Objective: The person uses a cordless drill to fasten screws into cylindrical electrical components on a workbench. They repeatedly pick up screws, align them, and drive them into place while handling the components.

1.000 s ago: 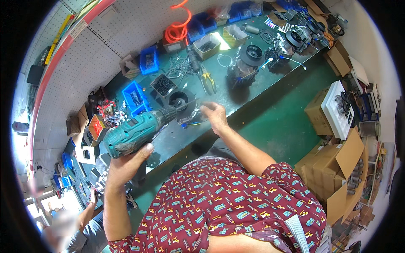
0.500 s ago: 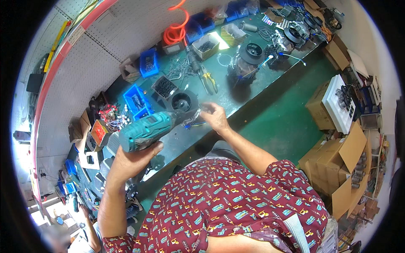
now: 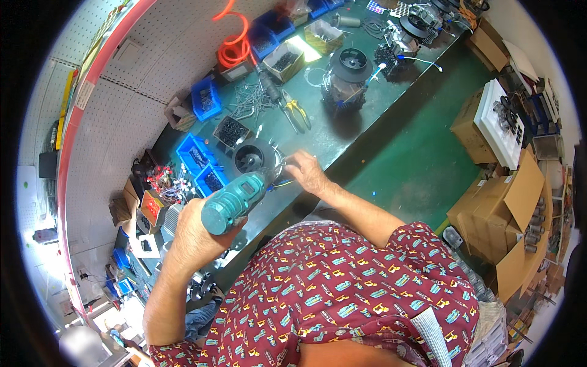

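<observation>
My left hand [image 3: 205, 235] is wrapped round the grip of a teal cordless drill [image 3: 235, 202]. The drill's front end points at the near right side of a motor assembly with a round black fan wheel [image 3: 249, 158], standing on the green bench. Whether the drill's tip touches it is hidden. My right hand [image 3: 310, 174] is at the assembly's right side, thumb and fingers pinched together; what lies between them is too small to make out. Yellow-handled pliers [image 3: 296, 110] lie behind the assembly, beside a dark carton of black screws [image 3: 231, 131].
Blue bins [image 3: 194, 153] and a heap of hex keys [image 3: 247, 101] sit along the back. An orange coiled hose [image 3: 233, 52] hangs over the bench. Another fan-topped motor [image 3: 345, 76] stands to the right. Cardboard boxes [image 3: 489, 214] are at the right, across the green floor [image 3: 397, 159].
The drill has swung to the right and downward in view, its front now against the assembly's near side. My right hand stays beside the assembly. The whole view has shifted slightly.
</observation>
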The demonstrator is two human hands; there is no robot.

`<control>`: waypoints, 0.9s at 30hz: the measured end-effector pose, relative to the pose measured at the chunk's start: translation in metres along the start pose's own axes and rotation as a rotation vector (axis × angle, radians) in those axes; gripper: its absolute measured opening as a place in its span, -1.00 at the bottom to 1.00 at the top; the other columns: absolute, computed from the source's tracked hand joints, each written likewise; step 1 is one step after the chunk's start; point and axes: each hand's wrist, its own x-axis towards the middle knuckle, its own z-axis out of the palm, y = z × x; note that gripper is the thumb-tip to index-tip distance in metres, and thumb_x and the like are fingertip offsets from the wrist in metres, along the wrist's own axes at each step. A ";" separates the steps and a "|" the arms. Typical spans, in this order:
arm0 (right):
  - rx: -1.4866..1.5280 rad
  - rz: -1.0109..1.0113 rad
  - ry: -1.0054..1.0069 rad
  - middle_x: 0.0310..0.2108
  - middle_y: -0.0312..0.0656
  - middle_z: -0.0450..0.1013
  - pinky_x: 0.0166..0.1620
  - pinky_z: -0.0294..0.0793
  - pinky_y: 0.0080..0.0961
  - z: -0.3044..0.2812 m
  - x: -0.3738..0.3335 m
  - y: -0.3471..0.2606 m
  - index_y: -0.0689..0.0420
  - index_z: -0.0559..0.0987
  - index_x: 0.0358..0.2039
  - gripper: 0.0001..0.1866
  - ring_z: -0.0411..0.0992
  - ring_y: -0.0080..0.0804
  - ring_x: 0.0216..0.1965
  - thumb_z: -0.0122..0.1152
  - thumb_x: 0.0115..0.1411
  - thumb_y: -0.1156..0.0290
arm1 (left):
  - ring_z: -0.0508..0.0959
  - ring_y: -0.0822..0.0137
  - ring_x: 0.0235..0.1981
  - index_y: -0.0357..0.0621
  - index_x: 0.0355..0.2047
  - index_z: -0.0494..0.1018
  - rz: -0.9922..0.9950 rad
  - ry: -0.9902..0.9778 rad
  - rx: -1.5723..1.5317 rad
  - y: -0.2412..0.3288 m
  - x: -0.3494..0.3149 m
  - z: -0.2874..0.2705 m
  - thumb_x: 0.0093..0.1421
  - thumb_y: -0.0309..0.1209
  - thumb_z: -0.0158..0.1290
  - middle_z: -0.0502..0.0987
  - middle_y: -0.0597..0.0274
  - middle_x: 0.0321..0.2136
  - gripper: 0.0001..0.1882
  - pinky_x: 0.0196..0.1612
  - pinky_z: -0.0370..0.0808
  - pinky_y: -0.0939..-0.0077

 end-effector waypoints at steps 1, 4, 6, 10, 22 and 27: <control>-0.004 -0.004 -0.004 -0.32 0.00 0.45 -0.13 0.47 -0.26 0.000 0.000 0.000 0.26 0.56 -0.22 -0.80 0.46 -0.02 -0.23 0.24 0.15 0.47 | 0.66 -0.01 -0.40 -0.16 -0.27 0.58 -0.004 -0.002 0.011 0.003 0.000 -0.001 0.04 -0.31 0.29 0.64 0.00 -0.47 -0.72 -0.30 0.58 0.25; -0.015 -0.025 -0.031 -0.29 0.02 0.43 -0.12 0.45 -0.25 -0.002 -0.001 0.000 0.26 0.54 -0.22 -0.82 0.45 0.00 -0.20 0.23 0.18 0.48 | 0.65 0.11 -0.42 -0.17 -0.22 0.59 -0.034 -0.028 0.056 0.008 0.000 -0.003 0.06 -0.35 0.30 0.65 0.05 -0.43 -0.72 -0.28 0.56 0.32; -0.033 -0.046 -0.025 -0.29 0.02 0.42 -0.13 0.45 -0.25 -0.002 -0.002 -0.001 0.26 0.54 -0.22 -0.83 0.45 0.00 -0.21 0.23 0.18 0.49 | 0.64 0.12 -0.42 -0.16 -0.22 0.60 -0.045 -0.027 0.052 0.009 0.000 -0.003 0.05 -0.37 0.31 0.65 0.06 -0.43 -0.72 -0.28 0.56 0.33; -0.042 -0.069 -0.011 -0.30 0.01 0.41 -0.15 0.46 -0.24 -0.002 -0.004 -0.004 0.27 0.53 -0.23 -0.83 0.45 0.00 -0.22 0.23 0.18 0.50 | 0.65 -0.03 -0.41 -0.15 -0.29 0.59 -0.034 0.024 -0.028 0.006 -0.003 0.002 0.00 -0.37 0.31 0.63 0.01 -0.49 -0.74 -0.31 0.57 0.26; -0.021 -0.065 -0.003 -0.30 0.00 0.41 -0.16 0.47 -0.21 -0.003 -0.005 0.000 0.24 0.52 -0.23 -0.83 0.44 0.01 -0.22 0.23 0.16 0.50 | 0.63 -0.12 -0.37 -0.13 -0.24 0.54 -0.164 -0.036 0.111 0.023 -0.001 0.004 -0.11 -0.41 0.28 0.61 -0.07 -0.47 -0.64 -0.26 0.58 0.14; -0.020 -0.078 -0.002 -0.30 0.00 0.41 -0.15 0.46 -0.21 -0.002 -0.004 0.000 0.24 0.52 -0.24 -0.83 0.44 0.02 -0.21 0.24 0.14 0.52 | 0.63 -0.14 -0.36 -0.12 -0.24 0.54 -0.166 -0.051 0.121 0.022 0.000 0.004 -0.14 -0.43 0.26 0.61 -0.07 -0.47 -0.63 -0.24 0.58 0.12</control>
